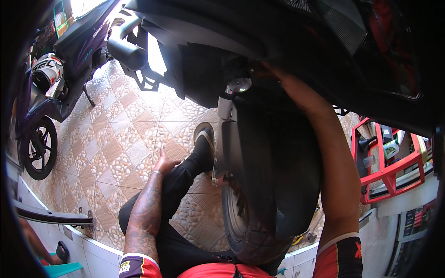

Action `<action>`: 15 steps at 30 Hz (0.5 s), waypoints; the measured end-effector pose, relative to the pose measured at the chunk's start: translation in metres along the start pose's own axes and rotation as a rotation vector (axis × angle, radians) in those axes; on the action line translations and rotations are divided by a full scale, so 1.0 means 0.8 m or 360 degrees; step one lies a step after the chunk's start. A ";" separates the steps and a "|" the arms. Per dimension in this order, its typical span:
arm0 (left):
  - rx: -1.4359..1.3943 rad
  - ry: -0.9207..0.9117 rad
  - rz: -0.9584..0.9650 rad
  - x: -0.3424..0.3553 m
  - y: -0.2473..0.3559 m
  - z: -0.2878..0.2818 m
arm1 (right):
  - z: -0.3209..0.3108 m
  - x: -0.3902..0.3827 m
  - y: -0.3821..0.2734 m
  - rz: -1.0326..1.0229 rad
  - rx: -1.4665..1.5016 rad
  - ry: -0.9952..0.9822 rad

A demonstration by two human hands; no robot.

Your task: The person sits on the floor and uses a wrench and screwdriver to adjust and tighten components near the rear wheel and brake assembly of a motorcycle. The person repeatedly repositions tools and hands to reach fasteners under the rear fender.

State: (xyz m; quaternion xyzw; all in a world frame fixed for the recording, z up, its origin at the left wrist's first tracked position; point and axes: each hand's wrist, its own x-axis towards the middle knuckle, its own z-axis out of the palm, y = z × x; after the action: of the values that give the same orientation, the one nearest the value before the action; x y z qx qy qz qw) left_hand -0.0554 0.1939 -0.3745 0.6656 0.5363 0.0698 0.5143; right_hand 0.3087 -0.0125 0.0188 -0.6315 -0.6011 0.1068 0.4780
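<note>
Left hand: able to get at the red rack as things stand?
Probably not. The left hand is left of the wheel; the wheel, its black mudguard and the right arm stand between it and the red rack.

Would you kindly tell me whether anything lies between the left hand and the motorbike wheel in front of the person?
Yes: in this view, the person's black-clad left lower leg lies between the left hand and the wheel.
</note>
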 end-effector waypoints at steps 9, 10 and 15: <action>0.0058 -0.0001 0.0005 -0.018 0.019 -0.004 | 0.001 0.001 -0.006 0.0020 0.0032 -0.0005; 0.0055 -0.0001 0.0011 -0.018 0.019 -0.003 | 0.002 0.001 -0.006 0.0021 0.0031 -0.0006; 0.0045 0.0001 0.0034 -0.021 0.024 -0.002 | 0.003 0.002 -0.008 0.0028 0.0040 -0.0010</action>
State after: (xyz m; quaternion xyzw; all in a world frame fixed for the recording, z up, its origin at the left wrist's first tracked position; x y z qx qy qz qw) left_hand -0.0513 0.1842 -0.3516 0.6785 0.5301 0.0680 0.5040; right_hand 0.3030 -0.0111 0.0231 -0.6304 -0.5956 0.1203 0.4831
